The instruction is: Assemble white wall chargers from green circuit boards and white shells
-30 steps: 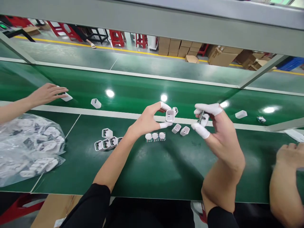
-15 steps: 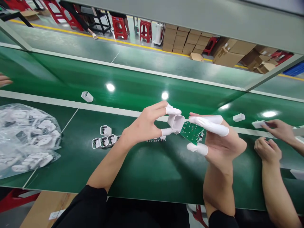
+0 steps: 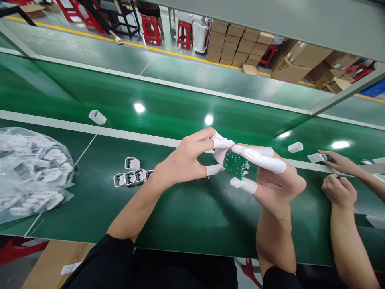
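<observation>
White housing [image 3: 220, 155]: gripped above counter [image 3: 180, 220] by fingers of left hand [image 3: 188, 160]. Green circuit board [image 3: 235, 163]: held at housing's open end by fingers of right hand [image 3: 272, 176].

Plain black short cloth sleeves [image 3: 102, 257] are worn, hemmed near the elbows. White tubular finger cots [image 3: 267, 161] are fitted over the thumb and at least one finger of the left hand [image 3: 186, 160], and over the thumb and at least two fingers of the right hand [image 3: 278, 182].
</observation>
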{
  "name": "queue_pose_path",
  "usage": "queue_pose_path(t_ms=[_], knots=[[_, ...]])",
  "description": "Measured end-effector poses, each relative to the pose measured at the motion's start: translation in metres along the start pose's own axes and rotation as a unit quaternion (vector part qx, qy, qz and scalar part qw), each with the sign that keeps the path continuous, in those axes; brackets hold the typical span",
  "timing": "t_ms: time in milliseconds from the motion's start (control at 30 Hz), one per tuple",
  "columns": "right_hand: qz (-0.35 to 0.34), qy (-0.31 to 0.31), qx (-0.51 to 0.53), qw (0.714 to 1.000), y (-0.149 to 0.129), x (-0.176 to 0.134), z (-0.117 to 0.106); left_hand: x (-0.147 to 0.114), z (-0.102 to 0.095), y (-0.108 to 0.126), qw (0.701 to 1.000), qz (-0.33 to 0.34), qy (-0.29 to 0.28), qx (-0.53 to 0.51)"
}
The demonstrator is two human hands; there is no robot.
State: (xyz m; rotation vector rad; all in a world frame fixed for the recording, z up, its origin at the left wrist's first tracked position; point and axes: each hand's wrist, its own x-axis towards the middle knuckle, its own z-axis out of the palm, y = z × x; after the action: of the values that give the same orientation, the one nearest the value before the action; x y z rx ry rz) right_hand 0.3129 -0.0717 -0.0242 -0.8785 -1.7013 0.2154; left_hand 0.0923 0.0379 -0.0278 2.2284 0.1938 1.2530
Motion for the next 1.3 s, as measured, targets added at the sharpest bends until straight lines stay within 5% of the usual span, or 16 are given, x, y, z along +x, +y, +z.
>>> queue_pose_path(t_ms=[1000, 1300], knots=[[-0.029, 0.002, -0.034, 0.999, -0.0011, 0.0045, 0.0017, 0.0006, 0.0028, 0.0023, 0.999, 0.020, 0.019, 0.020], [-0.022, -0.022, -0.115, 0.993, -0.0025, 0.0097, 0.0027, 0.0003, 0.0026, 0.0032, 0.999, -0.031, -0.003, -0.034]])
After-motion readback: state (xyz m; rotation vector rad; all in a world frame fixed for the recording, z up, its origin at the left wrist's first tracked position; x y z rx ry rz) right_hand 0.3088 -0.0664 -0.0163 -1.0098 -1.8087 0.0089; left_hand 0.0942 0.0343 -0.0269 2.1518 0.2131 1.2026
